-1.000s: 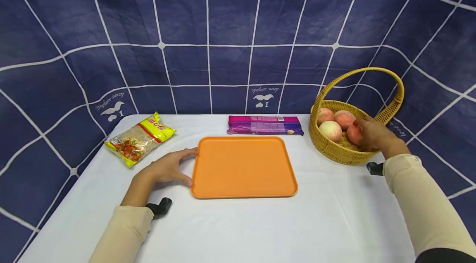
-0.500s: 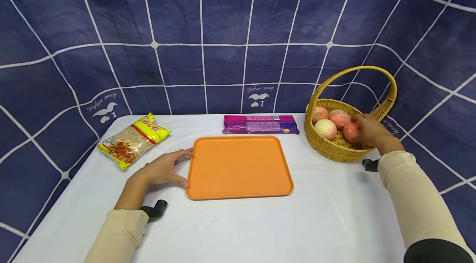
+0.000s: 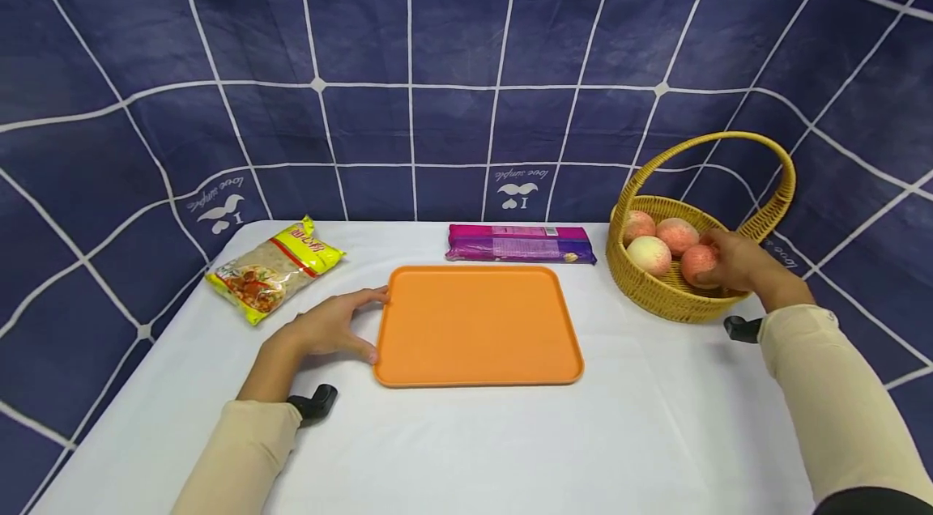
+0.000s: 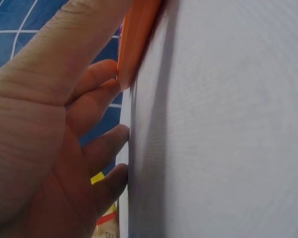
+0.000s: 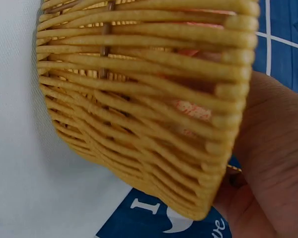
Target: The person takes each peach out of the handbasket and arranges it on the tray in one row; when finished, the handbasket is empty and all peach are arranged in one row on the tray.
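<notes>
An orange rectangular tray (image 3: 477, 326) lies on the white-covered table. My left hand (image 3: 328, 326) is spread at its left edge, thumb near the front corner and fingertips farther back. In the left wrist view, fingertips meet the tray's rim (image 4: 134, 47). On the right, my right hand (image 3: 742, 262) reaches into a yellow wicker basket (image 3: 656, 298) and holds a pinkish-red peach (image 3: 698, 266) low inside it. Beside that lie three more peaches, one of them a pale peach (image 3: 649, 256). The basket's woven wall (image 5: 139, 99) hides most of the right fingers in the right wrist view.
A purple and pink packet (image 3: 521, 244) lies behind the tray. At the back left is a yellow and clear food bag (image 3: 275, 270). The basket's tall handle (image 3: 700, 144) arches up beside the right hand. A navy curtain with white lines (image 3: 459, 78) hangs behind the table.
The right hand has shifted slightly rightward at the peach, so more of the fruit shows. The left hand has stayed at the tray's edge. The head view swayed a little and came back.
</notes>
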Action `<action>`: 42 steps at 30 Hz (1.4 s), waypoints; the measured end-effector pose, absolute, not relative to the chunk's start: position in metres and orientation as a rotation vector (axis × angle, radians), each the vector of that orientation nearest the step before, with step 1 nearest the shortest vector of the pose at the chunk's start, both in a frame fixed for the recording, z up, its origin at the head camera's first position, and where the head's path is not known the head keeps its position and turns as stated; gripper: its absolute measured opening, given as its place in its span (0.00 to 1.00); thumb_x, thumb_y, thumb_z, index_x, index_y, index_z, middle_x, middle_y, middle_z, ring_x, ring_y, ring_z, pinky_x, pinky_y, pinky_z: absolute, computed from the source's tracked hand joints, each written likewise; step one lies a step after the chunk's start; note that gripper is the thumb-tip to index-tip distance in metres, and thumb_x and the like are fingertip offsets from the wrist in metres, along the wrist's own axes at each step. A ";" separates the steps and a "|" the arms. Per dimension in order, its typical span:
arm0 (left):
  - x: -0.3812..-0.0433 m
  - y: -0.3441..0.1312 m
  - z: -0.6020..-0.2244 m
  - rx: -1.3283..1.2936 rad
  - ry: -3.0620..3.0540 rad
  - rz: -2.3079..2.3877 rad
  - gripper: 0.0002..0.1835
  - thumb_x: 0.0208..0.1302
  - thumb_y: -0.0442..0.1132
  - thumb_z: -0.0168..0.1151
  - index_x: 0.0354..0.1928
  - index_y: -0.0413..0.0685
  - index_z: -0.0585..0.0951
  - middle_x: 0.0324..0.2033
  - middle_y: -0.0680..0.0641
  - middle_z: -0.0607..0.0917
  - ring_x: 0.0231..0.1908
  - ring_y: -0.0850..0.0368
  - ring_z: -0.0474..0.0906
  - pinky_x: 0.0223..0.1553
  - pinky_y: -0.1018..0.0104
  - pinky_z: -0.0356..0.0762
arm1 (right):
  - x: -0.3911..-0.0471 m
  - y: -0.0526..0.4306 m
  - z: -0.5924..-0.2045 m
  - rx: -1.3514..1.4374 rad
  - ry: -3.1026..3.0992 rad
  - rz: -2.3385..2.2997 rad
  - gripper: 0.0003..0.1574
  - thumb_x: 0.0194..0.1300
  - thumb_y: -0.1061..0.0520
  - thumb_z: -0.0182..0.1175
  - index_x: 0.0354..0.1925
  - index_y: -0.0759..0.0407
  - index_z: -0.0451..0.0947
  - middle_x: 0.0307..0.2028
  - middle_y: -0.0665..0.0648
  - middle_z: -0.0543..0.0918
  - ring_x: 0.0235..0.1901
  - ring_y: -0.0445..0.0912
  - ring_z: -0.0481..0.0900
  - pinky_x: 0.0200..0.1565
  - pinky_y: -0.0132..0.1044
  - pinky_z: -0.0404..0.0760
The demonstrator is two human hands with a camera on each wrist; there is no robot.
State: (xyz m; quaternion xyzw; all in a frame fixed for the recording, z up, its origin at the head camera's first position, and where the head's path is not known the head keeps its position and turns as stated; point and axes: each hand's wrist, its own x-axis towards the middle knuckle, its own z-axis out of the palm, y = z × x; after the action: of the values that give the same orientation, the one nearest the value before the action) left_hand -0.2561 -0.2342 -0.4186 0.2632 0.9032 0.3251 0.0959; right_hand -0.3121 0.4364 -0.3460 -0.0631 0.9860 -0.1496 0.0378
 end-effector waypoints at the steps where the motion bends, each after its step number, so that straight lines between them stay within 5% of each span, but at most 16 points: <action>1: -0.257 -0.234 -0.419 0.774 2.676 0.960 0.54 0.37 0.54 0.86 0.69 0.44 0.72 0.71 0.41 0.69 0.71 0.39 0.61 0.71 0.41 0.57 | -0.311 0.438 -0.346 -0.194 3.030 -0.457 0.48 0.56 0.46 0.77 0.59 0.73 0.65 0.46 0.73 0.77 0.45 0.65 0.73 0.51 0.65 0.73; 16: -0.255 -0.231 -0.418 0.809 2.664 0.956 0.54 0.39 0.53 0.86 0.69 0.41 0.72 0.71 0.38 0.69 0.71 0.38 0.62 0.71 0.39 0.57 | -0.292 0.440 -0.342 -0.271 3.167 -0.512 0.51 0.52 0.47 0.79 0.58 0.77 0.65 0.45 0.76 0.77 0.42 0.66 0.77 0.46 0.65 0.76; 26: -0.255 -0.230 -0.414 0.764 2.668 0.947 0.55 0.39 0.53 0.85 0.70 0.41 0.71 0.71 0.40 0.69 0.71 0.38 0.60 0.71 0.39 0.56 | -0.280 0.400 -0.325 -0.519 3.216 -0.689 0.46 0.48 0.57 0.79 0.60 0.71 0.68 0.50 0.70 0.75 0.45 0.64 0.76 0.42 0.56 0.81; 37: -0.256 -0.230 -0.416 0.757 2.657 0.969 0.54 0.38 0.54 0.86 0.70 0.44 0.72 0.73 0.41 0.67 0.72 0.39 0.60 0.71 0.41 0.55 | -0.273 0.336 -0.319 -0.786 3.183 -0.946 0.45 0.41 0.66 0.77 0.59 0.64 0.72 0.49 0.60 0.77 0.44 0.57 0.77 0.38 0.24 0.78; 42: -0.256 -0.232 -0.416 0.741 2.655 0.970 0.54 0.38 0.54 0.86 0.69 0.44 0.72 0.73 0.41 0.67 0.72 0.39 0.59 0.72 0.40 0.55 | -0.287 0.293 -0.326 -1.118 3.138 -1.002 0.44 0.36 0.66 0.76 0.56 0.62 0.75 0.47 0.56 0.78 0.42 0.51 0.76 0.40 0.28 0.80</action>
State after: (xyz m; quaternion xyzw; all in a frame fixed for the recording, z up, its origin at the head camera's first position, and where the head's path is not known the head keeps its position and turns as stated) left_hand -0.2563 -0.2318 -0.4158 0.2520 0.9031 0.3301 0.1094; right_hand -0.2867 0.2926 -0.3265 -0.3168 0.8893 -0.2841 -0.1678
